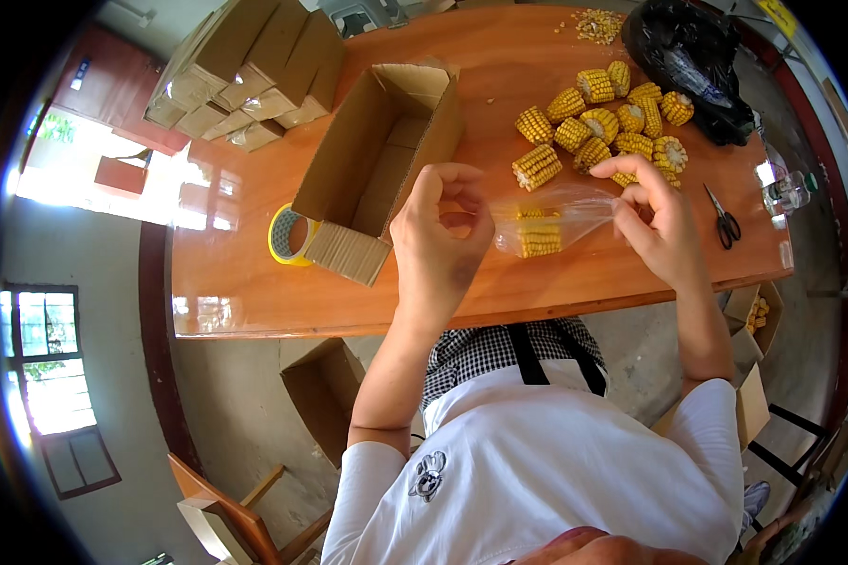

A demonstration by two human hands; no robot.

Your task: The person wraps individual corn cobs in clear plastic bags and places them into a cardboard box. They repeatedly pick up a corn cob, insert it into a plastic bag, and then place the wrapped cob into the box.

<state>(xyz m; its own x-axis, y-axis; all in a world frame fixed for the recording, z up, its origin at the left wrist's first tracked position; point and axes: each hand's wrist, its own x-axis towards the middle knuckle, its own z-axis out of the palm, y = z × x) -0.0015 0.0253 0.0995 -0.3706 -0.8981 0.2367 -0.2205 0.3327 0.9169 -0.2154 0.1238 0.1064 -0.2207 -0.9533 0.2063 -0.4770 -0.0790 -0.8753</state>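
Note:
A clear plastic bag [581,207] is stretched between my two hands above the table. A piece of yellow corn cob [540,236] shows through its film and appears to sit inside it. My left hand [446,224], fingers curled, grips the bag's left end; the fingertips are partly hidden. At the other end, my right hand [650,217] pinches the plastic between thumb and finger. Beyond the bag lie several cut corn cob pieces [599,121] in a loose group. An open cardboard box [378,152] stands just left of my left hand.
A yellow tape roll [280,236] leans by the box flap. Black-handled scissors [726,224] lie right, near a plastic bottle [790,192]. At the back are stacked cartons [254,67], loose kernels [598,27] and a black plastic bag [685,67]. The table's front edge [537,312] is close.

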